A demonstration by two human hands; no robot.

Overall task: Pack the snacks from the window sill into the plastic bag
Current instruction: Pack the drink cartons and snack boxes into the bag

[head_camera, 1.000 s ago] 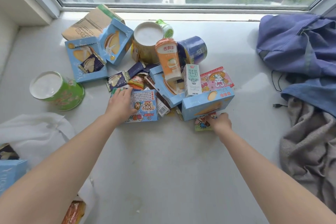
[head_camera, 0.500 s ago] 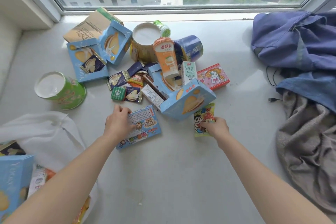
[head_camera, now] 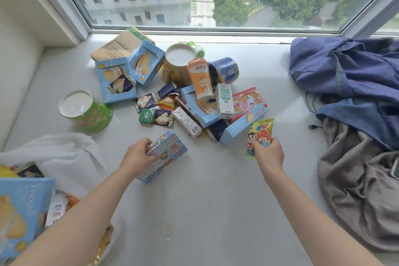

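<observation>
Bag (head_camera: 64, 153) holds a few snacks (head_camera: 23, 211), most lie piled on sill (head_camera: 216, 211); left hand (head_camera: 138, 157) grip clamped on box (head_camera: 167, 154), right hand (head_camera: 268, 153) on packet (head_camera: 259, 133).

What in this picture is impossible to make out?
Head view only:
- plastic bag: cut off by left and bottom edges; the left forearm covers some contents.
- dark packet: mostly under the light blue box.
- yellow packet: lower right part under the right hand.
- cartoon box print: too small to read.
</observation>
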